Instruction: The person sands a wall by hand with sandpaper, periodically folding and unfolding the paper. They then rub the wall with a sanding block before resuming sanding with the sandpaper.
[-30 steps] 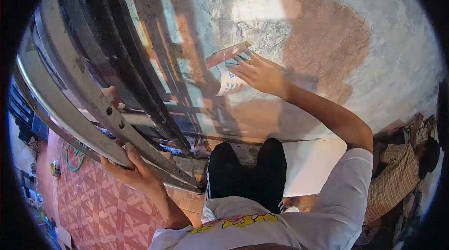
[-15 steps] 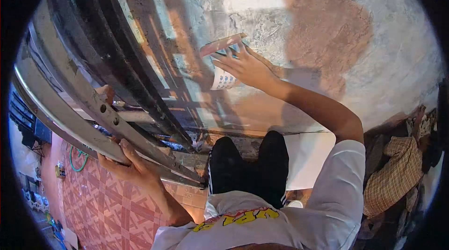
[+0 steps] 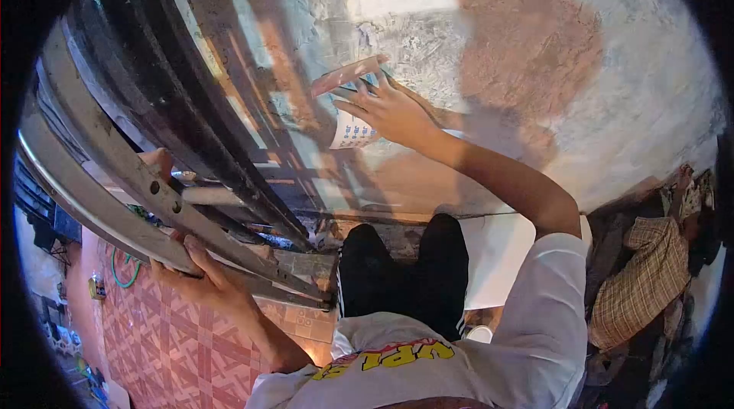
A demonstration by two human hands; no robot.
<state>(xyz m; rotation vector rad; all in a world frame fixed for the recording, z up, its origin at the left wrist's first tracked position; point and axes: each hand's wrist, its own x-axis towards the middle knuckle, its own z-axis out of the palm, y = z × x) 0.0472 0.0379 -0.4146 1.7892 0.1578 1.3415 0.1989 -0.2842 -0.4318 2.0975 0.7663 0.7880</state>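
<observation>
Against the patchy plaster wall [image 3: 417, 46], my right hand [image 3: 397, 112] presses a sheet of sandpaper [image 3: 350, 131], its white printed backing showing below my fingers. The sheet's reddish-brown upper edge is folded over above the fingertips. On the left, my left hand [image 3: 210, 280] is closed around the lower part of a curved-looking metal ladder rail [image 3: 99, 206]. The ladder leans beside a dark post [image 3: 164, 80], and some of my left fingers are hidden behind the rail.
A white panel [image 3: 497, 264] lies beside my legs, near a white round container [image 3: 480, 334]. Checked cloth [image 3: 642, 283] is heaped at the right. Red patterned tiles [image 3: 168, 325] cover the floor at lower left, where a green hose [image 3: 122, 270] lies.
My right hand and the sandpaper appear slightly further left on the wall. The whole view has shifted a little. My left hand stays on the ladder rail.
</observation>
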